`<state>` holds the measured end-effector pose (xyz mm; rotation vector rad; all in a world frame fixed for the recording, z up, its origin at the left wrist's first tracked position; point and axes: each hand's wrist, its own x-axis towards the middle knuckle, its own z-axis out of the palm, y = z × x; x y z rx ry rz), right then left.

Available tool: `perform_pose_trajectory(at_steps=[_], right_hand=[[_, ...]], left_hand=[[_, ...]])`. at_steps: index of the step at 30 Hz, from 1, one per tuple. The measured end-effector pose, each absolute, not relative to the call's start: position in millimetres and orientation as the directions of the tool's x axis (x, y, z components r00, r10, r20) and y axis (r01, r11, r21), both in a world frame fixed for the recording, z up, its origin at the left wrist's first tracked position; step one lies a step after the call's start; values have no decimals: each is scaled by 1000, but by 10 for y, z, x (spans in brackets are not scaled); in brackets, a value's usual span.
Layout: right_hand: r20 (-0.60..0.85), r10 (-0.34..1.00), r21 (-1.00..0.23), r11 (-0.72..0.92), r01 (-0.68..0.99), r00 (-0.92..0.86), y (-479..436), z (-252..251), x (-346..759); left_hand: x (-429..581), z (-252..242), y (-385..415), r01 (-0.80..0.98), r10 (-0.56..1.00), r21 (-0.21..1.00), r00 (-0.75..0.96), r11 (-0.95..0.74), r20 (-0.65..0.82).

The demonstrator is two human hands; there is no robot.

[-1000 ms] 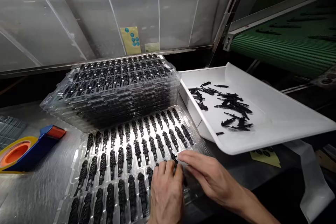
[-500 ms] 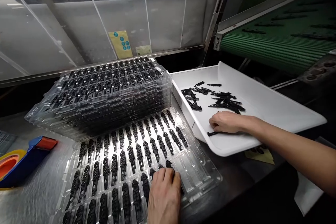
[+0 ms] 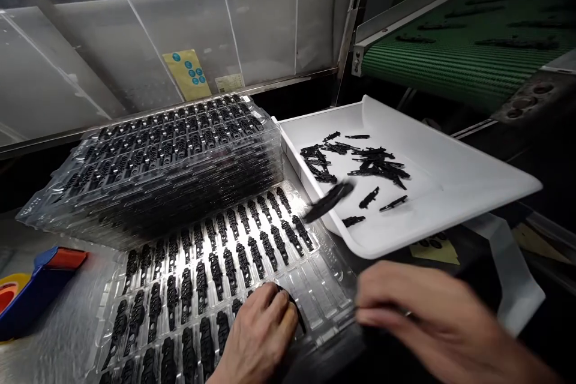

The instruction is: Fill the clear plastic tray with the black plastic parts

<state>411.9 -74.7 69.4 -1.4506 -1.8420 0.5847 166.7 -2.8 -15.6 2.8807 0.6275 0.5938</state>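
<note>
Left hand (image 3: 258, 331) over plastic tray (image 3: 320, 279), fingers pinching black part (image 3: 298, 312), perhaps to steady it. Right hand (image 3: 420, 306) blurred, fingers together; grip cannot tell. Loose part (image 3: 328, 201) midair ahead, between hands. White bin (image 3: 459, 162) beyond right hand, likely for short reach.

Blue tape dispenser (image 3: 36, 297), red-orange front end, at left on the metal table (image 3: 27, 366). Clear panel (image 3: 265, 30) across the back; yellow sheet (image 3: 183, 74) with blue dots, small pale label (image 3: 229, 83) just right of it. Green conveyor belt (image 3: 432, 63) upper right. Yellow paper (image 3: 435, 251) and whitish sheet (image 3: 508, 273) lower right.
</note>
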Motion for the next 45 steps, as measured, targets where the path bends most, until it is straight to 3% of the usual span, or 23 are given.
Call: perform_pose_trajectory(at_steps=[3, 7, 12, 18, 23, 25, 31, 37, 41, 45], right_hand=[[86, 958, -767, 240, 595, -275, -552, 377, 3805], [52, 980, -797, 157, 584, -193, -256, 160, 3682], [83, 987, -816, 148, 560, -139, -93, 31, 3632], [206, 957, -702, 289, 651, -203, -133, -167, 3599], [280, 935, -634, 352, 689, -220, -190, -250, 3617], [304, 925, -611, 373, 698, -228, -199, -274, 3621], [336, 908, -601, 410, 686, -249, -219, -315, 3642], [355, 879, -500, 466, 730, -318, -248, -331, 3670], [354, 875, -445, 468, 763, -330, -284, -338, 3688], [397, 875, -461, 450, 765, -276, -327, -343, 3674]], left_hand=[[1624, -165, -54, 440, 488, 237, 845, -866, 219], [1714, -143, -72, 588, 621, 252, 780, -769, 75], [1945, -82, -54, 809, 820, 337, 552, -482, -152], [1939, -131, -109, 867, 908, 377, 399, -326, -132], [1851, -237, -182, 741, 919, 607, 391, -286, -44], [1827, -260, -194, 719, 925, 639, 379, -274, -30], [1825, -263, -198, 822, 925, 427, 362, -376, 117], [1869, -161, -194, 812, 902, 413, 428, -414, 62], [1511, 47, 163, 952, 986, 273, 158, -139, -51], [1078, 183, 716, 992, 997, 107, -63, 67, -41]])
